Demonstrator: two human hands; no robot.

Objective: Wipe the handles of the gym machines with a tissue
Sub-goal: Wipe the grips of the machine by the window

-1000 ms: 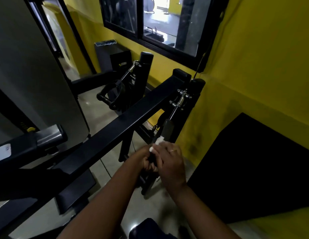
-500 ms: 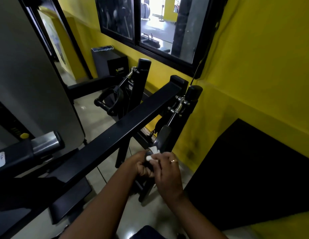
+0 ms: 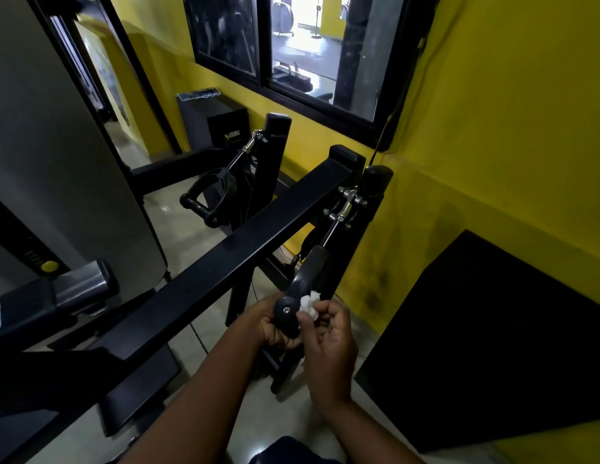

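A black cable handle [image 3: 303, 279] hangs from a silver swivel clip [image 3: 345, 205] on the machine's right post. My left hand [image 3: 270, 324] grips the handle's lower end, just under its round end cap [image 3: 285, 312]. My right hand [image 3: 328, 339] pinches a small crumpled white tissue [image 3: 309, 303] and presses it against the handle beside the cap. A second black stirrup handle [image 3: 208, 195] hangs from the left post, farther away and untouched.
A thick black frame bar [image 3: 224, 259] runs diagonally in front of my arms. A chrome-tipped lever [image 3: 80, 286] sticks out at left. A black pad [image 3: 492, 329] leans on the yellow wall at right. A black box [image 3: 218, 122] stands under the window.
The handle's lower end has turned up toward me, so its end cap now shows. My right hand has slid the tissue from the top of the grip to beside the cap.
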